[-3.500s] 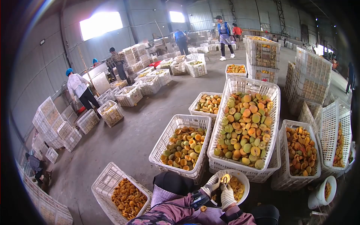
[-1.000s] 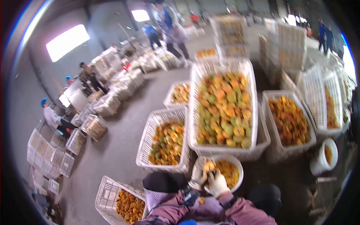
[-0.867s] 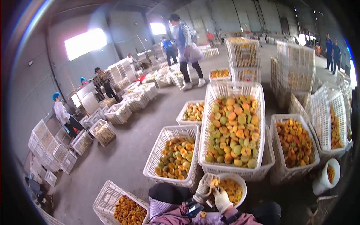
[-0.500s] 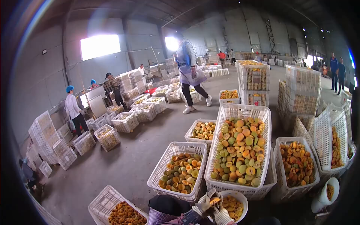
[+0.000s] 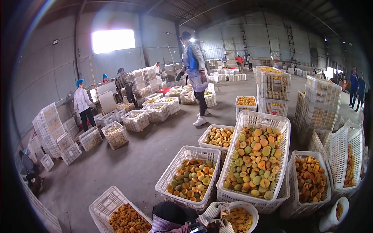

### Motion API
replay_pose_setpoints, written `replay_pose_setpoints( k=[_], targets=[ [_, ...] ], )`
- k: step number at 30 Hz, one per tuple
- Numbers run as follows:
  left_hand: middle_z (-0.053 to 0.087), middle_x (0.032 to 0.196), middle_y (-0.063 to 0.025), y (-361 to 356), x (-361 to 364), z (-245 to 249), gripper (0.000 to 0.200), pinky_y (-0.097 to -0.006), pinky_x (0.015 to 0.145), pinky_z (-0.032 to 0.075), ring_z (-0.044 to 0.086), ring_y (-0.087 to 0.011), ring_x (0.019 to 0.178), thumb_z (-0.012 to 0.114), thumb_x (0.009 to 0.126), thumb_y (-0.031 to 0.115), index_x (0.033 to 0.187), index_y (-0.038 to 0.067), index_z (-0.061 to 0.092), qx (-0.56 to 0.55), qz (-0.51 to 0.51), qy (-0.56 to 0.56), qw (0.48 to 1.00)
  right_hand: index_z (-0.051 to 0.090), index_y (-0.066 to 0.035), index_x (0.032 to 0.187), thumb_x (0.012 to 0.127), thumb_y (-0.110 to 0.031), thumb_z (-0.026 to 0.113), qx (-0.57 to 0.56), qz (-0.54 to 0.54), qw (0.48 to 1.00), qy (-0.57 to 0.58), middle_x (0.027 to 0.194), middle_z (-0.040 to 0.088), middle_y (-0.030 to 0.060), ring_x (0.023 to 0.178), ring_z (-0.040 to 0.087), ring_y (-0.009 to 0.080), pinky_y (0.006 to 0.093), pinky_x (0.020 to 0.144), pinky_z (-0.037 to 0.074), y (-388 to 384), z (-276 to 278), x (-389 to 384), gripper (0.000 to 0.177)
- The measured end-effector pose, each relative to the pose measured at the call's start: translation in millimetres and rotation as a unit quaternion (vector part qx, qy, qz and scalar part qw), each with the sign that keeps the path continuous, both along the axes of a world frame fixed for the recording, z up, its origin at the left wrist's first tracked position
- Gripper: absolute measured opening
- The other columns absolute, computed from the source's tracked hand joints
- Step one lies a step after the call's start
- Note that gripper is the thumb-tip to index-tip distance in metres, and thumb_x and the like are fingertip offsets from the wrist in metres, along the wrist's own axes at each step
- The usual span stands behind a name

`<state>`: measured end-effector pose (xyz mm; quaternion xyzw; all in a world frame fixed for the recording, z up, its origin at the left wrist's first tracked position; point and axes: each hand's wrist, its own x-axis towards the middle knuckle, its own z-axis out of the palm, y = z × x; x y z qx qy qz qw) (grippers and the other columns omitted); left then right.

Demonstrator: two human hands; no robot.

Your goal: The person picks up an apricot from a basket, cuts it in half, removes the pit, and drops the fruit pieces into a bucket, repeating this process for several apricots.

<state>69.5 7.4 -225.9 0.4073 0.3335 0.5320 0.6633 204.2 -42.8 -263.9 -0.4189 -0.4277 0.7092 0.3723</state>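
Observation:
Both hands wear striped, stained work gloves and are together at the bottom edge of the view. My left hand (image 5: 213, 214) has its fingers curled in front of my right hand (image 5: 226, 226), of which only a part shows. Whatever lies between them is hidden. Just right of the gloves stands a white bucket (image 5: 253, 211) holding cut orange fruit pieces (image 5: 239, 219). Beyond, a tilted white crate (image 5: 285, 155) is full of apricot-like fruit (image 5: 254, 159), whole and halved. Left of it, another crate (image 5: 161, 186) holds halved fruit (image 5: 192, 178).
A crate of dark orange pieces (image 5: 126, 219) sits at lower left. Right are a crate of halves (image 5: 311, 178) and a tipped white bucket (image 5: 330, 217). Crate stacks (image 5: 274, 87) rise behind. A person in a blue vest (image 5: 196, 73) stands in the aisle; others work along the wall.
The view has shifted, so most things sit farther right. The person in the blue vest has changed stride and turned. An orange fruit piece between my gloves no longer shows.

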Motion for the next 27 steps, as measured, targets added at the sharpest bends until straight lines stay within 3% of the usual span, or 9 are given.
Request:
replay_pose_setpoints(
  k=[4,7,10,12,14,19,24,26,27],
  targets=[
    [0.063,0.083,-0.0093,-5,14,-3,0.031,-0.0247,0.069,0.05,0.059,-0.014,0.072,0.055,0.091,0.016,0.11,-0.008,0.055,-0.047,0.183,-0.027,0.982,0.054,-0.006,0.109,0.092,-0.02,0.051,-0.031,0.055,0.996,-0.07,0.083,0.057,0.0081,0.072,0.05,0.0178,0.031,0.062,0.044,3,29,-1,0.022],
    [0.064,0.082,-0.0077,0,-1,4,0.029,-0.0255,0.063,0.05,0.059,-0.0138,0.07,0.058,0.089,0.016,0.108,-0.007,0.057,-0.088,0.09,0.024,0.992,0.055,-0.008,0.106,0.092,-0.016,0.048,-0.156,0.076,0.985,-0.014,0.086,0.058,0.0122,0.077,0.054,0.0212,0.0337,0.066,0.046,4,38,-1,0.017],
    [0.065,0.079,-0.0063,-4,6,5,0.025,-0.0234,0.061,0.049,0.06,-0.0129,0.066,0.059,0.089,0.021,0.097,-0.002,0.064,-0.109,0.079,0.035,0.99,0.055,-0.008,0.107,0.09,-0.008,0.043,0.152,0.112,0.959,-0.211,0.105,0.055,0.015,0.096,0.052,0.0261,0.0347,0.082,0.045,1,8,-10,0.021],
    [0.063,0.079,-0.0082,-10,11,16,0.027,-0.0256,0.057,0.049,0.058,-0.0144,0.066,0.06,0.088,0.015,0.106,-0.005,0.058,-0.168,0.189,-0.087,0.964,0.055,-0.006,0.109,0.091,-0.008,0.042,0.141,0.159,0.956,-0.205,0.104,0.055,0.0157,0.094,0.053,0.0274,0.0344,0.08,0.044,10,-14,-13,0.022],
    [0.062,0.079,-0.0076,-7,7,4,0.028,-0.0259,0.058,0.049,0.058,-0.0159,0.066,0.06,0.089,0.018,0.105,-0.005,0.058,-0.158,0.16,-0.093,0.97,0.053,-0.006,0.112,0.091,-0.008,0.04,-0.084,0.066,0.994,-0.024,0.11,0.053,0.0177,0.098,0.051,0.0294,0.0357,0.082,0.043,7,15,-13,0.025],
    [0.061,0.074,-0.006,-2,-8,10,0.031,-0.023,0.057,0.047,0.057,-0.0139,0.064,0.055,0.091,0.03,0.094,-0.001,0.061,-0.115,-0.02,0.037,0.992,0.052,-0.008,0.116,0.095,-0.018,0.042,0.145,0.085,0.975,-0.146,0.104,0.055,0.0124,0.096,0.051,0.0236,0.0319,0.081,0.044,2,-30,-14,0.025],
    [0.058,0.071,-0.0068,-2,-9,15,0.041,-0.0253,0.063,0.046,0.056,-0.0149,0.066,0.045,0.095,0.036,0.074,0.003,0.056,0.0,-0.196,0.009,0.981,0.053,-0.013,0.088,0.092,-0.038,0.051,-0.153,0.023,0.987,0.035,0.049,0.044,-0.0003,0.032,0.034,0.0123,0.0272,0.031,0.025,-23,31,-24,0.026],
    [0.057,0.073,-0.0074,-6,-3,42,0.036,-0.0285,0.069,0.047,0.056,-0.0174,0.071,0.038,0.098,0.027,0.078,0.002,0.054,0.226,-0.052,0.038,0.972,0.054,-0.015,0.078,0.09,-0.043,0.052,-0.096,0.023,0.995,0.034,0.046,0.042,-0.0008,0.032,0.033,0.0117,0.0268,0.032,0.026,-20,32,-21,0.031],
    [0.058,0.083,-0.0075,7,2,-3,0.033,-0.0311,0.075,0.05,0.057,-0.0184,0.076,0.039,0.097,0.03,0.091,0.001,0.054,0.091,0.215,-0.055,0.971,0.053,-0.016,0.071,0.09,-0.046,0.051,-0.106,-0.001,0.994,0.029,0.046,0.042,-0.0018,0.031,0.032,0.0114,0.0272,0.032,0.027,-26,75,-22,0.035]
  ],
)
